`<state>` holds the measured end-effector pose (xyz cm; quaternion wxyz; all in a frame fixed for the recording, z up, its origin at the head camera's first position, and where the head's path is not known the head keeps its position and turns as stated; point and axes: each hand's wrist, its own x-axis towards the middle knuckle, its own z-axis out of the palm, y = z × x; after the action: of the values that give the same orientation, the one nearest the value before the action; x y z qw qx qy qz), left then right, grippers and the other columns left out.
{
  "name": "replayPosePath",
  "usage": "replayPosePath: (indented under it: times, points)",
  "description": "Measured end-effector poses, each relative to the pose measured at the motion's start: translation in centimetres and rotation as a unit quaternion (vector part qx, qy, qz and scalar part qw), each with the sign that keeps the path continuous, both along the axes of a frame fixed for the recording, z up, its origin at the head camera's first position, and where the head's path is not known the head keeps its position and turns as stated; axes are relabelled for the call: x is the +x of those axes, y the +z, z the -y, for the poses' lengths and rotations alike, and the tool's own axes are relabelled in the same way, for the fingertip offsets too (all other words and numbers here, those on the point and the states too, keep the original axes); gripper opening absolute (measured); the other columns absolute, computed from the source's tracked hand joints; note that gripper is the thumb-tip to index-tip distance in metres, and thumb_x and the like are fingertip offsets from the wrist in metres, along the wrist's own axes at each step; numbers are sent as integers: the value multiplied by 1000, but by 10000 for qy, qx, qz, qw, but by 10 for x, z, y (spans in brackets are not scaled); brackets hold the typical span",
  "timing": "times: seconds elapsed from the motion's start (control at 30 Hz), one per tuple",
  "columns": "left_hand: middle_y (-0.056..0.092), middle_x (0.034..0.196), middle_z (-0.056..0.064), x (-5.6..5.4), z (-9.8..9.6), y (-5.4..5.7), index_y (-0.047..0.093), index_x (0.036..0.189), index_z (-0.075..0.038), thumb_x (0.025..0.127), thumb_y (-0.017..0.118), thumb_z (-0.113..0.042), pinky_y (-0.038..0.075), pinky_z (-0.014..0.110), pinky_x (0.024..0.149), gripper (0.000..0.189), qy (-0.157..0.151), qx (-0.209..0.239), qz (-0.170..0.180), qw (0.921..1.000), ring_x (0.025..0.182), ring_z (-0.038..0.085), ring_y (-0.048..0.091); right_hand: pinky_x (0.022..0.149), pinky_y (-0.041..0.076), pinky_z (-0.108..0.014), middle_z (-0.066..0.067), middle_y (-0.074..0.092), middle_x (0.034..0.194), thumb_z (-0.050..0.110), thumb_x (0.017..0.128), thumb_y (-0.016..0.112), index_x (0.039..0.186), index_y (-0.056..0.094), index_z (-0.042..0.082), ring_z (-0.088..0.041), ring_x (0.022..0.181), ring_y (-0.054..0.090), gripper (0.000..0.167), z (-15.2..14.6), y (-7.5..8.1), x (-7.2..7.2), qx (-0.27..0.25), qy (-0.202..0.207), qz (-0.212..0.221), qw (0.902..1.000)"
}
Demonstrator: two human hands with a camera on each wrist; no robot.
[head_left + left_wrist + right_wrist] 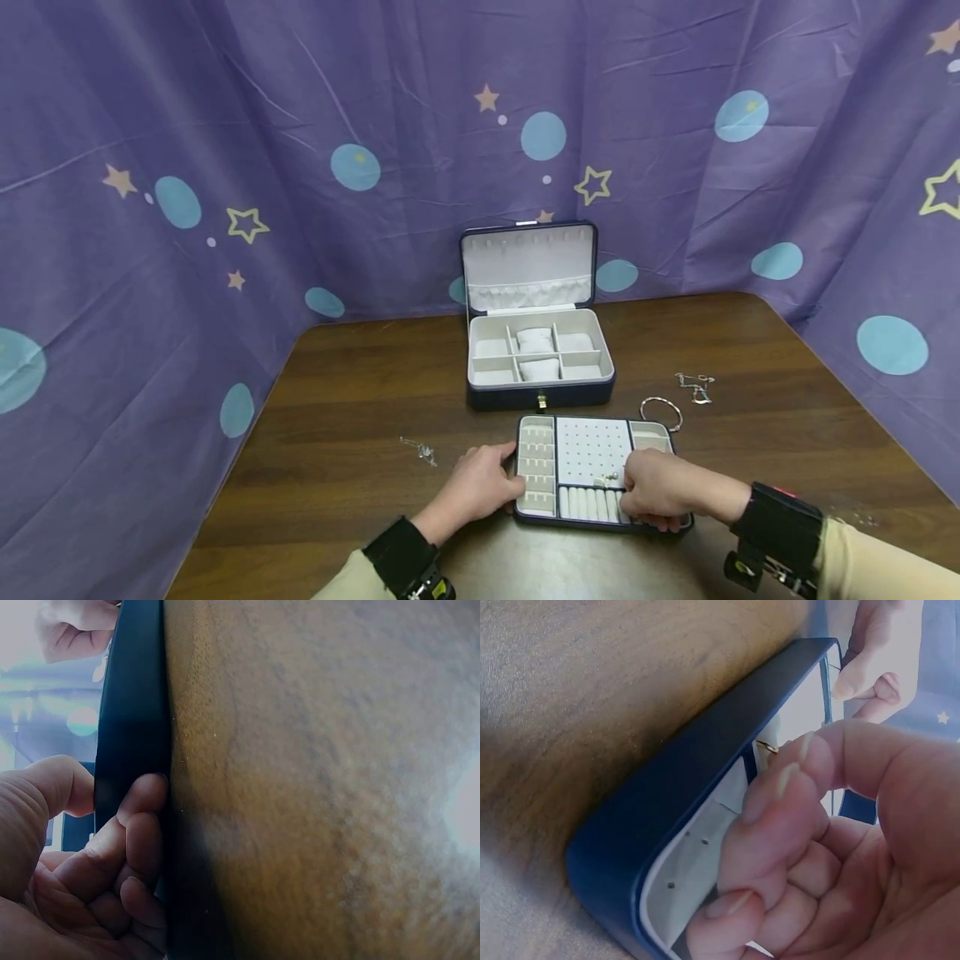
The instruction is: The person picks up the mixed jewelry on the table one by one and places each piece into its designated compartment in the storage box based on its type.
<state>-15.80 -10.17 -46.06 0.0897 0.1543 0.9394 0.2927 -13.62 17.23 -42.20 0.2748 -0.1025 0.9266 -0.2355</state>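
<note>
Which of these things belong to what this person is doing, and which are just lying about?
Seemingly in use:
compartmented tray, its edge held by the left grip, the right grip over its right part
small shiny jewellery on the tray

Untouched, though perhaps connected:
bracelet beside the tray
chain at left
chain at right
open lidded box behind
</note>
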Motion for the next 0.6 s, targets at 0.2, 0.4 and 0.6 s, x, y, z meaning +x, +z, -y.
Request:
replayPosePath:
  times: [0.2, 0.4, 0.6]
  points:
    - [54, 45, -14, 0, 0, -1, 60, 138, 4, 76, 70, -21, 52, 47, 94, 68, 14, -20, 1, 10000, 91, 23, 72, 38, 41, -22, 4, 51, 43, 8, 81, 66, 55, 63, 10, -7, 36, 47, 25, 0, -2, 3, 12, -77, -188, 9998]
    - [53, 45, -14, -1, 0, -2, 60, 138, 4, 77, 70, -22, 52, 47, 94, 67, 23, -10, -16, 10000, 90, 23, 72, 37, 41, -22, 4, 50, 42, 7, 80, 65, 55, 62, 9, -7, 35, 47, 26, -1, -2, 5, -74, -21, -314, 9995]
    - [54, 44, -14, -1, 1, -3, 58, 140, 4, 78, 69, -23, 51, 48, 95, 68, 14, 47, 61, 10000, 69, 11, 67, 39, 40, -22, 4, 51, 44, 7, 83, 66, 58, 63, 9, -8, 38, 47, 26, -2, 0, 5, -129, 31, -119, 9998]
